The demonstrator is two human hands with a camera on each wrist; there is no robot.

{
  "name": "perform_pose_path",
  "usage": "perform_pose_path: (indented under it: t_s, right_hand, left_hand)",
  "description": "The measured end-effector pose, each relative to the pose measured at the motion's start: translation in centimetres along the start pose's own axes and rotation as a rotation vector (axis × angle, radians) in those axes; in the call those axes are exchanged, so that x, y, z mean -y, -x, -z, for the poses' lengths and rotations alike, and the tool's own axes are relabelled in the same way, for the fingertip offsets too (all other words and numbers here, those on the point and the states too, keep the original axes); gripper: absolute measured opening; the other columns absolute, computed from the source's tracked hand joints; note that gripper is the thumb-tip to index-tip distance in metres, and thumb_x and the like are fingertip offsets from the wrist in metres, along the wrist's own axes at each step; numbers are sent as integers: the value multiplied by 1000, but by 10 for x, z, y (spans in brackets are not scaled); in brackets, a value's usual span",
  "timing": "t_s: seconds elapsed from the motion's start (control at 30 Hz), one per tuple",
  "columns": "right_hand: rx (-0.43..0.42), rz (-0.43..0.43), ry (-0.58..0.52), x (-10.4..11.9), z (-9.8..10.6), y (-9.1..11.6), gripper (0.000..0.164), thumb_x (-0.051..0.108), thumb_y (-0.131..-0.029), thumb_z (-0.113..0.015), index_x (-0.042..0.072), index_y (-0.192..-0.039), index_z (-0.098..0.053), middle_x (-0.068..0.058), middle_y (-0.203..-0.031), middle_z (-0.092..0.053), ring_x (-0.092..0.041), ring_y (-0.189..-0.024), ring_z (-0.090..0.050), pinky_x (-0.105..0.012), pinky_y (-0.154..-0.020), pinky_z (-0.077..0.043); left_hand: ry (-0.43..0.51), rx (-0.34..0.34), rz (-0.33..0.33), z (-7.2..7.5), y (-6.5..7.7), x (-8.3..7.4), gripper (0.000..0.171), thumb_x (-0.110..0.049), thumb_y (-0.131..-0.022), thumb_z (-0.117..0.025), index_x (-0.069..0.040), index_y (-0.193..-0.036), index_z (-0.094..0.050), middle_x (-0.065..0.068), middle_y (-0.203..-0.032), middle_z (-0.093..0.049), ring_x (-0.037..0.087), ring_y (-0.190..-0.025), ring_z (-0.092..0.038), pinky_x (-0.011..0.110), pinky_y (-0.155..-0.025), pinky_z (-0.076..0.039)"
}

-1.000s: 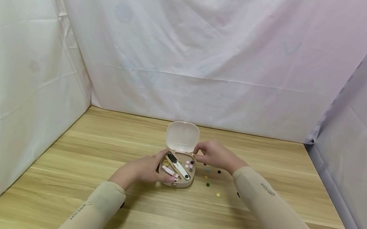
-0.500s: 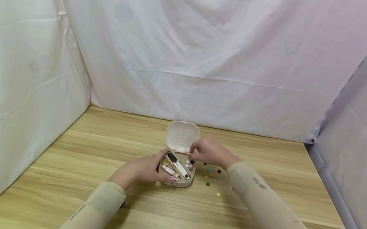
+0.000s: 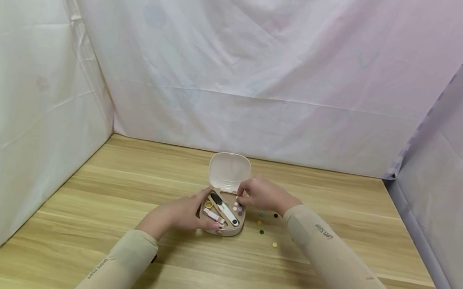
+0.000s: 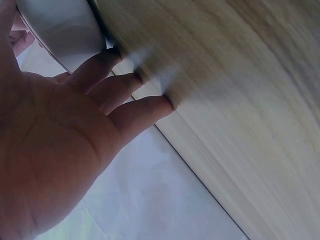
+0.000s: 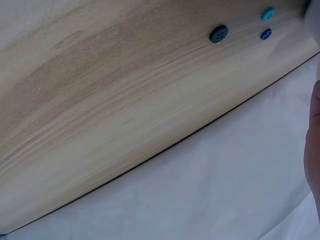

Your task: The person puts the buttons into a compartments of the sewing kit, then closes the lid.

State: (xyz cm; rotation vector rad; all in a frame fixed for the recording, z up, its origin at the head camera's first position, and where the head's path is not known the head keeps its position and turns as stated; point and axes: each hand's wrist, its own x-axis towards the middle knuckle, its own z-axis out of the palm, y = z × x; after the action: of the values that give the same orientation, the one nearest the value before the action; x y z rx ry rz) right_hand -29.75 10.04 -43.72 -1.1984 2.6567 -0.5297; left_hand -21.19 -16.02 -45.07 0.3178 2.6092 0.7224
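Note:
A small beige sewing box (image 3: 227, 232) stands on the table with its lid (image 3: 229, 170) raised at the back. My left hand (image 3: 180, 211) grips its left side, thumb at the front; in the left wrist view the other fingers (image 4: 137, 115) stretch out over the tabletop beside the box (image 4: 75, 37). My right hand (image 3: 266, 194) pinches a small pale button (image 3: 237, 198) over the right compartment, which holds several pink, purple and dark buttons. Across the middle lies a black-and-white tool (image 3: 228, 212). Left of it are a yellow ring (image 3: 208, 204) and a pink-and-white strip (image 3: 214, 216).
Right of the box, loose buttons lie on the wooden table: teal (image 3: 261, 214), black (image 3: 275, 215), green (image 3: 262, 231) and yellow (image 3: 275, 244). The right wrist view also shows a dark blue button (image 5: 266, 34). White cloth (image 3: 243, 66) hangs behind and on both sides.
My right hand has moved left and slightly down, bringing the pale button from the box's right back corner to over the button compartment. The left hand keeps its grip on the box.

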Motion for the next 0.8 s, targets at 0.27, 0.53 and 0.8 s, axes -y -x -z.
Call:
perform_pose_path:
  t_s: [0.27, 0.53, 0.8]
  right_hand:
    - [12, -13, 5, -1, 0, -1, 9, 18, -97, -72, 12, -98, -79, 8, -67, -52, -4, -60, -41, -19, -56, -35]
    - [6, -8, 4, -3, -2, -1, 8, 18, -97, -73, 13, -97, -79, 8, -67, -51, -5, -60, -42, -20, -56, -35]
    - [7, 2, 11, -3, 0, -1, 9, 18, -97, -72, 12, -97, -79, 9, -66, -50, -4, -59, -40, -19, -55, -34]
  left_hand:
    - [-15, -6, 3, 1, 2, -1, 121, -76, -84, -76, -25, -173, -12, 23, -168, -42, 43, -150, -49, 59, -123, -43]
    - [2, -5, -5, 0, 1, 0, 122, -74, -84, -77, -24, -173, -12, 23, -167, -43, 43, -150, -49, 59, -123, -42]
    - [0, 1, 1, 0, 1, 0, 123, -76, -83, -76, -24, -173, -11, 23, -167, -43, 42, -149, -50, 59, -123, -43]
